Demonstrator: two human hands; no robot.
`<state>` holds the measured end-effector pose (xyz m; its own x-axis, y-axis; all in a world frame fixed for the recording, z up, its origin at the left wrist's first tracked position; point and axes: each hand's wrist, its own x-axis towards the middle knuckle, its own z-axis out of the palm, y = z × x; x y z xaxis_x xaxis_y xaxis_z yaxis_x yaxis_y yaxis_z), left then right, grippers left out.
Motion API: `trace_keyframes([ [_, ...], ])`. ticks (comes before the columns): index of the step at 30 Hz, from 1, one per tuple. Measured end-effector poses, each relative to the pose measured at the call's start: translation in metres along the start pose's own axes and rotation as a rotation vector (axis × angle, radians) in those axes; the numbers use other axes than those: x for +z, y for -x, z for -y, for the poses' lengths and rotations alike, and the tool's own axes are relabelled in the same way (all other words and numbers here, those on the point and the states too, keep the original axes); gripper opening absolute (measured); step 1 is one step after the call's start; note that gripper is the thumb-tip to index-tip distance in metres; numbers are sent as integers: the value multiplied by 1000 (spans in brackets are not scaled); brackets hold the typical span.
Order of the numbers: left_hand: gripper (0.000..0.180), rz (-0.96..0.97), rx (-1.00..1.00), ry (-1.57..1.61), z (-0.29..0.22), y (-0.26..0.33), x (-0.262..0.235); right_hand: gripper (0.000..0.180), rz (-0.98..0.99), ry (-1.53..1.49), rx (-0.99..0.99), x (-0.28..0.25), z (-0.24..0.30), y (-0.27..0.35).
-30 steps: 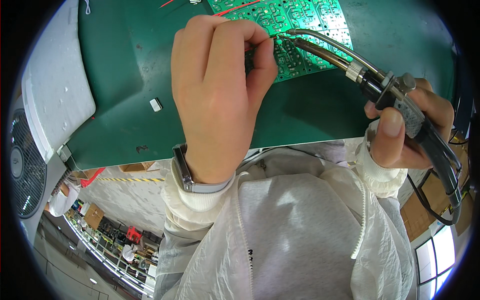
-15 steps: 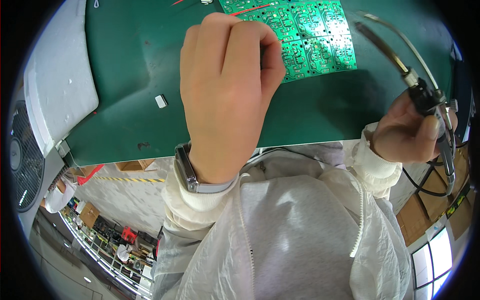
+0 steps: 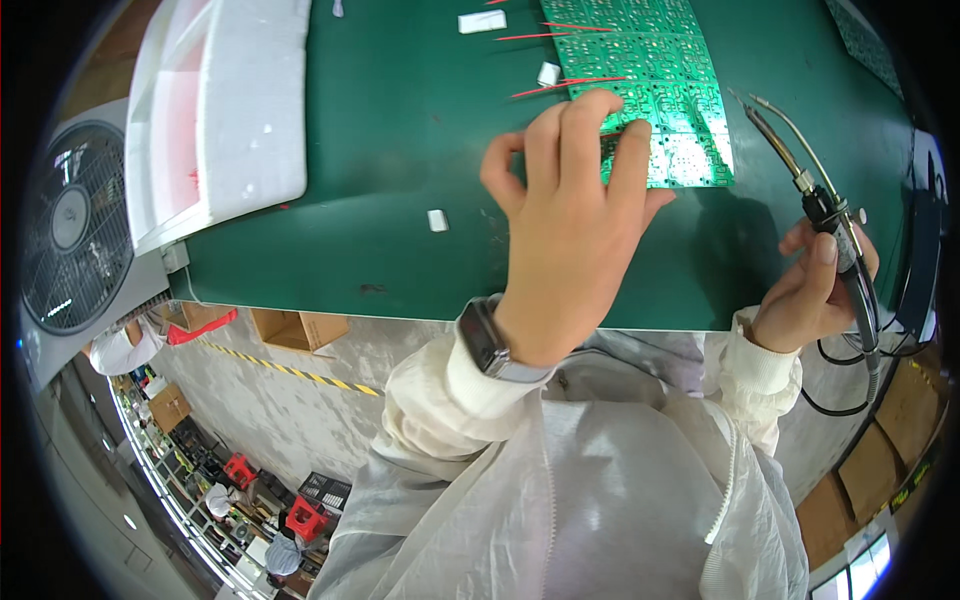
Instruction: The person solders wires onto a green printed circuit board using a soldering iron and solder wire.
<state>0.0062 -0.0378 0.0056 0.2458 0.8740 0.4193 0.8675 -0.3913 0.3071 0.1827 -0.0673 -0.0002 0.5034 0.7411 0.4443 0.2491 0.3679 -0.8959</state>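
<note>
A green circuit board panel (image 3: 690,100) lies on the dark green table top, printed with a grid of repeated small boards. Over its near left corner is my left hand (image 3: 575,220), fingers spread and bent, with the fingertips at the board. No object shows between those fingers. Thin red wires (image 3: 572,86) stick out leftward from the panel. To the right of the panel, my right hand (image 3: 805,300) grips a soldering iron (image 3: 822,205) fitted with a thin metal feed tube. Its tip points up and away, apart from the board.
Small white blocks (image 3: 437,220) lie left of the panel. A white foam tray (image 3: 250,110) and a grey fan (image 3: 70,215) stand at the left. Another circuit board (image 3: 865,45) is at the far right. The iron's black cable (image 3: 840,410) loops below the table edge.
My left hand has gone from a pinch to spread fingers. The view has shifted, bringing more of the panel and several red wires into sight. The soldering iron stays in my right hand.
</note>
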Motion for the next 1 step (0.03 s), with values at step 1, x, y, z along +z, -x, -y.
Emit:
trace_keyframes([
  [1, 46, 6, 4, 4, 1, -3, -1, 32, 3, 43, 24, 0, 1, -1],
])
